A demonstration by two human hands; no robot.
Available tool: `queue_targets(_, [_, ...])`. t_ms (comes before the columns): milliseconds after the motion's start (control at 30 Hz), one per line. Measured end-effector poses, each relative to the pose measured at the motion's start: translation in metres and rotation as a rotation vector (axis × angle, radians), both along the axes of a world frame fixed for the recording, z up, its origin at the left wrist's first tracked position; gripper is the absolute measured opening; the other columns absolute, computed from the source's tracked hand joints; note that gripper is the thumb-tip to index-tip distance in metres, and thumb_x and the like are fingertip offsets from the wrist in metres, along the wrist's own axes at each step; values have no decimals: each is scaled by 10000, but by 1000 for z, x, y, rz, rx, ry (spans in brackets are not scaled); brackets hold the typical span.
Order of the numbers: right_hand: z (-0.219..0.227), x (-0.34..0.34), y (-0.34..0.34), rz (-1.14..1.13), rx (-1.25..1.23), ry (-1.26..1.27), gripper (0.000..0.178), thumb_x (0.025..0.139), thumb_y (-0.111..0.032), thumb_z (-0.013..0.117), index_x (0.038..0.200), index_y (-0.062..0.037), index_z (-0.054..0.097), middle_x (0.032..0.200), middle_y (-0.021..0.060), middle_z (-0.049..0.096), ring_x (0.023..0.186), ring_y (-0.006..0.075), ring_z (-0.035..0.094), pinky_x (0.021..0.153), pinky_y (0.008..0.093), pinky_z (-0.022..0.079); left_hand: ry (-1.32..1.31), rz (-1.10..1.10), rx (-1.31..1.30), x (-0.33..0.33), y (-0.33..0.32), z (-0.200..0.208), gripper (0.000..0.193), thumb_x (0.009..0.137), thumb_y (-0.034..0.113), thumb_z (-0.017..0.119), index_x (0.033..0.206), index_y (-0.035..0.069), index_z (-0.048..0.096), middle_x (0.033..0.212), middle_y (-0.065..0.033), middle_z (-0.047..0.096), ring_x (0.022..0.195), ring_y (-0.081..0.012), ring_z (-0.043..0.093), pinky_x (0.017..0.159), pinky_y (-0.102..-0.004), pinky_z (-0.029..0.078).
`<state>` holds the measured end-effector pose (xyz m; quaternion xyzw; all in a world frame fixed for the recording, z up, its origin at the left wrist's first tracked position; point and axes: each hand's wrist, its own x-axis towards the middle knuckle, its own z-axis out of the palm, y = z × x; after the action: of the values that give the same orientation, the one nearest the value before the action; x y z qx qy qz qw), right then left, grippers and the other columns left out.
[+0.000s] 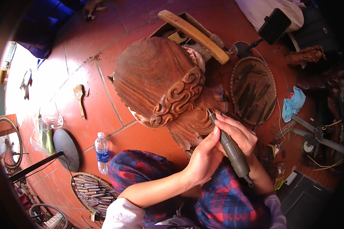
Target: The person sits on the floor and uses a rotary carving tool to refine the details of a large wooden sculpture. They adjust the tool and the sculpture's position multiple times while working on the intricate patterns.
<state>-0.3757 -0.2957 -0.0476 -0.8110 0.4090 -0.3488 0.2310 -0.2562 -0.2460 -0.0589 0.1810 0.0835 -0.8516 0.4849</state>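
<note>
A large reddish-brown wood carving (153,72) stands before me, its rounded top smooth and grained. A band of carved scrolls (181,97) crosses its near side, with flowing lines cut into the wood below. My right hand (240,133) is closed around a dark rotary carving tool (233,150), fingers along its front. Pressed against the tool's other side is the thumb of my left hand (205,158); that hand's other fingers are mostly hidden. The thin tip meets or nearly meets the carving below the scrolls.
Behind the carving sits a wooden box (187,23) with a long wooden bar across it. A round tray (254,91) of dark strips lies right. Left are a brush (79,100), a water bottle (102,152), a round stand base (67,149) and a basket of carving tools (93,191).
</note>
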Motion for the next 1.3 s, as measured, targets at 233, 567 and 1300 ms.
queue_targets(233, [1, -1, 3, -15, -4, 23, 350, 679, -21, 699, 1027, 9, 669, 1049, 163, 666, 974, 287, 661, 854, 351, 524, 44, 9, 25, 0, 2, 0, 450, 1006, 340, 355, 1379, 88, 351, 1349, -56, 450, 1264, -184, 406, 1081, -363, 287])
queue_targets(567, [6, -4, 10, -11, 30, 31, 354, 675, -23, 703, 1027, 4, 670, 1054, 162, 664, 967, 294, 661, 848, 362, 531, 74, -6, 17, -3, 10, -1, 463, 1002, 348, 360, 1390, 95, 339, 1394, -57, 412, 1299, -186, 371, 1102, -369, 253])
queue_targets(1300, [9, -6, 9, 31, 29, 74, 345, 679, -18, 684, 1022, 11, 671, 1051, 167, 662, 964, 298, 661, 839, 358, 533, 127, 0, 48, -6, 12, -1, 446, 1004, 350, 357, 1383, 114, 356, 1375, -43, 431, 1286, -178, 383, 1098, -361, 255])
